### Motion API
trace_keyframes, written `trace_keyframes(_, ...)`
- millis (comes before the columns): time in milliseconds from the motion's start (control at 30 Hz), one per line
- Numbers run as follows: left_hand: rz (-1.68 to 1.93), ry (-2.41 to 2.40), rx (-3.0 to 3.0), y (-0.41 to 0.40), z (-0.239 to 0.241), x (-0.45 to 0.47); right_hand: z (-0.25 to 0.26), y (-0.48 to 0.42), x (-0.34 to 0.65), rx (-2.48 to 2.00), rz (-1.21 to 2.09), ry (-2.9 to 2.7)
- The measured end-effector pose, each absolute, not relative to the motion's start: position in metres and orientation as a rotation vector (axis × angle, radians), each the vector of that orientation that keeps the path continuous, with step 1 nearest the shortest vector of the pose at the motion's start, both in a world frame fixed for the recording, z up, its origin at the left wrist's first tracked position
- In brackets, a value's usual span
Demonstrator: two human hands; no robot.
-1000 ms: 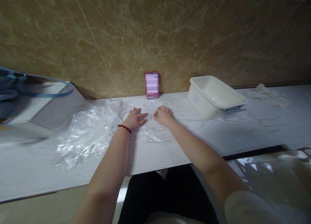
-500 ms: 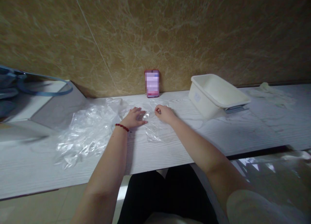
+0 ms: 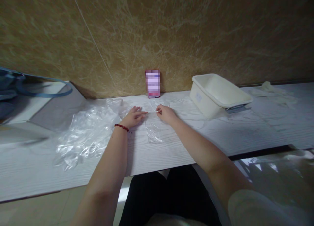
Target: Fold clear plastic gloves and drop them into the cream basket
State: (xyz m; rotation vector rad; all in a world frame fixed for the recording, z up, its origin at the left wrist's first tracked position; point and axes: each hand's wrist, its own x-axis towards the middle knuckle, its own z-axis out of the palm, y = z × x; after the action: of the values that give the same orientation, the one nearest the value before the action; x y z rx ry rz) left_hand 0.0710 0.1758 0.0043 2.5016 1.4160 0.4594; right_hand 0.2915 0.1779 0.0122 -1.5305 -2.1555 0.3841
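A clear plastic bag lies flat on the white wood-grain table between my hands. My left hand, with a red bead bracelet at the wrist, rests at the bag's left edge, fingers stretched out. On the other side, my right hand is closed in a pinch, with a small whitish bit showing at the fingertips; whether this is part of the bag I cannot tell. A heap of crumpled clear plastic bags spreads to the left of my left forearm.
A phone leans upright against the marbled wall behind my hands. To the right stands a cream plastic bin, with pale gloves beyond it. A grey-white box with a blue strap stands at the left.
My left thumb has drawn in toward the fingers, and the hand has shifted slightly. My right hand stays pinched, with a whitish bit now visible at its fingertips.
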Motion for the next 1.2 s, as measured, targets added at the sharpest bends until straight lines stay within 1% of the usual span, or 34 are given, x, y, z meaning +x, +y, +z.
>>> trace_keyframes(533, 0.291, 1.54, 2.527, 0.171, 0.008, 0.079, 0.012, 0.181, 0.295, -1.518, 0.382, -2.09)
trace_keyframes(1200, 0.104, 1.687, 2.454, 0.169, 0.013, 0.084, 0.012, 0.182, 0.299, -1.672, 0.362, -2.076)
